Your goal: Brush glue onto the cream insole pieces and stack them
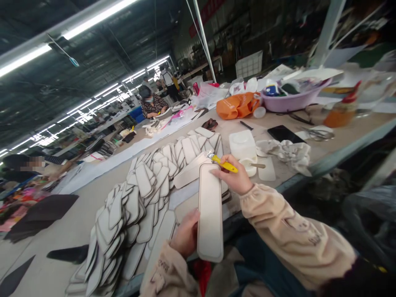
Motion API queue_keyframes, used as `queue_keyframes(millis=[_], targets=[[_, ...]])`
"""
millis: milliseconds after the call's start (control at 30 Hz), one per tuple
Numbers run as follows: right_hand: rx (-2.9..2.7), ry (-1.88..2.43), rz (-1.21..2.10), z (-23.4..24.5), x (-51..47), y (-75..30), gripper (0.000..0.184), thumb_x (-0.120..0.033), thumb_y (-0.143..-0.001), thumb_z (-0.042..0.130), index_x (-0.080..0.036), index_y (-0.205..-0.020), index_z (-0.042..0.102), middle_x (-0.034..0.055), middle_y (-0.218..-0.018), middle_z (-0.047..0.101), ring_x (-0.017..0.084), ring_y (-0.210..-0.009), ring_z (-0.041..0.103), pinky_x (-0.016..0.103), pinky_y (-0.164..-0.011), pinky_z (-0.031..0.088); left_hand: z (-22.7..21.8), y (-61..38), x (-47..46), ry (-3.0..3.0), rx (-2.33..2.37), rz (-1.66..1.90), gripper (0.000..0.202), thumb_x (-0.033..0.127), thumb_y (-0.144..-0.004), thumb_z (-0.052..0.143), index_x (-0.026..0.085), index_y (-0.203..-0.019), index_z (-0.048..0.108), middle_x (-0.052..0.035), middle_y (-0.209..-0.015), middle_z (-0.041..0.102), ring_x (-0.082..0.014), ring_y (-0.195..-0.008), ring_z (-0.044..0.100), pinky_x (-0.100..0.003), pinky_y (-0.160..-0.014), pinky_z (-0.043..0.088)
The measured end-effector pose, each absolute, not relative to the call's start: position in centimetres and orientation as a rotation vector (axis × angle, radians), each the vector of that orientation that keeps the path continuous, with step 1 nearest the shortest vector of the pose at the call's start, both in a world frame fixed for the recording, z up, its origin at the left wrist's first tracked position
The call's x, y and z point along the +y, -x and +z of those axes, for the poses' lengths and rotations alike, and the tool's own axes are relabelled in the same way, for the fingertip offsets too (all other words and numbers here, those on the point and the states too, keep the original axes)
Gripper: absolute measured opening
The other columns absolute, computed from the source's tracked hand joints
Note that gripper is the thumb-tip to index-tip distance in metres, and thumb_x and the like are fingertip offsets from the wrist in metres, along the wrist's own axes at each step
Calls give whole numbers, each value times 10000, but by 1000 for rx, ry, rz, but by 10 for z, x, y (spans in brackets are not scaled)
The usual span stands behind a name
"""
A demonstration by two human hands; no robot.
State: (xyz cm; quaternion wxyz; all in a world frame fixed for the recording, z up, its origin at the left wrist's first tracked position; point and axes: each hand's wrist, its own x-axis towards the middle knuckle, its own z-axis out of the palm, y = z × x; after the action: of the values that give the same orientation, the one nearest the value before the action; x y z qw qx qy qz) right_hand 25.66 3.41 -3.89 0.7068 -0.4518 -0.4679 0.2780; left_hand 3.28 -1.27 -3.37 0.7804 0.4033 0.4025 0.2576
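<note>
My left hand [186, 234] grips the left edge of a long pale panel [210, 214] with rounded corners and a darker border. The panel is tilted up over the table's front edge. In my right hand [235, 178] is a paintbrush [228, 165] with a yellow handle, its bristles pointing left beyond the panel's top. The right fingertips also rest at the panel's upper edge. Many similar panels lie in a long overlapping heap [145, 181] to the left. Right of the brush are a white plastic container [242, 144] and a small white tub [247, 166] with a stick in it.
A crumpled cloth [289, 152] and a black phone [286, 134] lie to the right. Behind them are an orange bag [237, 106], a purple basin [291, 102] of odds and ends, and a bottle of amber liquid [340, 113]. A co-worker [154, 103] sits across the table.
</note>
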Motion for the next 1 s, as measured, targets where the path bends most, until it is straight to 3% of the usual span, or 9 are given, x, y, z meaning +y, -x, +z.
queue_keyframes(millis=[100,200,333,467,600,1000], targets=[[-1039,983,641,-42,33,-260,374,-330,-678,754,-243,-855,437,-75,-689,444,89,-560,418,236,-548,367,-41,-34,-36,-696,753,378,507,521,-848,513,115,-1140,594,-178,-998,688,-305,-871,674,-387,-683,535],[-1069,970,630,-46,31,-263,385,-325,-658,767,-233,-851,447,-78,-674,443,86,-561,411,235,-558,363,-42,-32,-54,-673,732,372,412,401,-842,572,97,-1120,576,-206,-1062,674,-327,-929,671,-391,-713,546],[-1082,974,618,-52,29,-264,409,-360,-638,778,-222,-845,453,-58,-749,478,78,-581,420,234,-574,369,-44,-31,-64,-680,789,413,394,282,-779,670,92,-1106,564,-199,-1037,688,-315,-897,684,-380,-742,547],[-1105,1030,622,-52,25,-263,410,-406,-646,766,-229,-860,464,-51,-735,486,91,-593,436,237,-577,377,-49,-28,-68,-687,814,428,430,304,-756,700,100,-1110,569,-186,-1047,689,-303,-898,684,-393,-785,537],[-1111,1063,626,-49,22,-261,393,-410,-658,755,-242,-867,468,-66,-650,453,105,-570,434,243,-561,381,-52,-26,-72,-707,789,449,441,334,-749,706,112,-1108,579,-175,-1015,696,-289,-857,691,-358,-714,542],[-1089,1041,661,-47,21,-252,372,-411,-689,736,-238,-864,457,-66,-682,499,100,-573,465,250,-583,421,-63,-28,-83,-703,834,495,419,371,-684,754,101,-987,650,-158,-942,698,-242,-785,686,-295,-652,517]])
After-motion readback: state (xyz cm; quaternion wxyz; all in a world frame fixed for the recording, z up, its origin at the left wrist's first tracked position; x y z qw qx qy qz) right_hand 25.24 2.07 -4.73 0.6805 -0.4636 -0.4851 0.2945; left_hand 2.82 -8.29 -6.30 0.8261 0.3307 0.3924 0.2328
